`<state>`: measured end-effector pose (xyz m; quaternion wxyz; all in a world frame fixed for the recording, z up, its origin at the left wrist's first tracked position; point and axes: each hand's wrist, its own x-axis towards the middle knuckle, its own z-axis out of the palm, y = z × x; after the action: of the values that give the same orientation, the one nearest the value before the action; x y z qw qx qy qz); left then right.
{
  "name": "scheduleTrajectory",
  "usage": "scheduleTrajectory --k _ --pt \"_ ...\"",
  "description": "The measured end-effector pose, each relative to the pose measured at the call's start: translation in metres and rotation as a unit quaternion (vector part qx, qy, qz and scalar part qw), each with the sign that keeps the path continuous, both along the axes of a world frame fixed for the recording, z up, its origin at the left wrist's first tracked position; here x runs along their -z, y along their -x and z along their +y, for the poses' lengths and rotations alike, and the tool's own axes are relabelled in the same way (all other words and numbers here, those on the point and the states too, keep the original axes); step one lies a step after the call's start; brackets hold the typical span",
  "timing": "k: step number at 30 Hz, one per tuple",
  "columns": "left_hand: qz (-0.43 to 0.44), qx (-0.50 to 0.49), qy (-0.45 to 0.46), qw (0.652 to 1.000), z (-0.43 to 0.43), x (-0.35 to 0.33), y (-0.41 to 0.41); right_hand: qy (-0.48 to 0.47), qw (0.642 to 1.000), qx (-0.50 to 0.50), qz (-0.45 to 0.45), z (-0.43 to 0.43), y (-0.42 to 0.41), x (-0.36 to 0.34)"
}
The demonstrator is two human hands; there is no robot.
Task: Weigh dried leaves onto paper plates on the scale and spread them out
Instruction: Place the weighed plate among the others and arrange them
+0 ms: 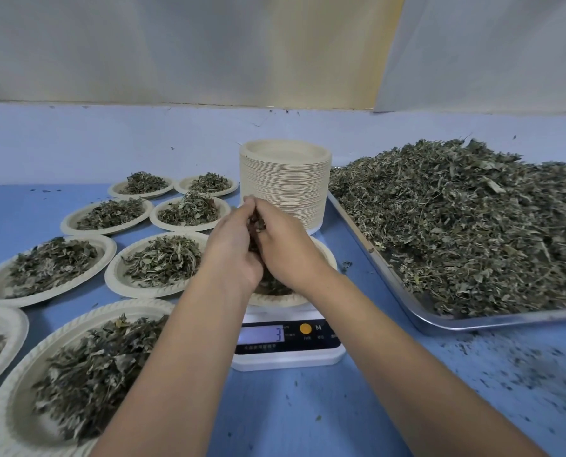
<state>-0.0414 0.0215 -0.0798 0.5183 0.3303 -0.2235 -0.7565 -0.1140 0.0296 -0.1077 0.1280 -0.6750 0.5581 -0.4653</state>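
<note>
Two bare hands meet above the round beige paper plate (281, 302) on the white digital kitchen scale (288, 356). The left hand (230, 255) and right hand (286, 249) cup a clump of dried green-brown leaves (257, 225) between curled fingers, probably so that crumbs drop onto the plate rather than the blue table (308, 417). Some leaves lie on that plate under the wrists. The scale's lit display (262, 334) shows a 3 and faces the person for reading. At twelve o'clock from the scale stands a tall stack of empty beige plates (285, 186). At two o'clock, within easy reach, is a steel tray (473, 321) heaped with leaves. From eight to eleven o'clock, filled plates (156, 258) sit aside.
</note>
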Motion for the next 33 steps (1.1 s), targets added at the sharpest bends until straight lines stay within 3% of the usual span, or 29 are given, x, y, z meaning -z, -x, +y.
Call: scheduleTrajectory --k 4,9,16,28,33 --pt "0.021 0.009 -0.019 1.0 -0.001 -0.002 -0.004 -0.038 0.994 -0.009 -0.098 -0.001 0.005 -0.005" --pt "0.017 0.002 -0.034 0.999 -0.002 -0.002 -0.01 -0.007 0.981 0.013 -0.196 -0.002 0.013 -0.011" --pt "0.015 -0.039 0.005 0.999 -0.009 -0.01 -0.024 0.051 0.991 0.087 -0.085 0.001 0.027 -0.012" --pt "0.055 -0.034 0.01 0.998 0.0 -0.016 -0.025 -0.03 0.985 -0.009 -0.167 0.004 0.02 -0.007" --pt "0.065 -0.035 0.008 0.997 0.0 -0.016 -0.026 0.006 0.975 0.007 -0.22 0.003 0.023 -0.01"
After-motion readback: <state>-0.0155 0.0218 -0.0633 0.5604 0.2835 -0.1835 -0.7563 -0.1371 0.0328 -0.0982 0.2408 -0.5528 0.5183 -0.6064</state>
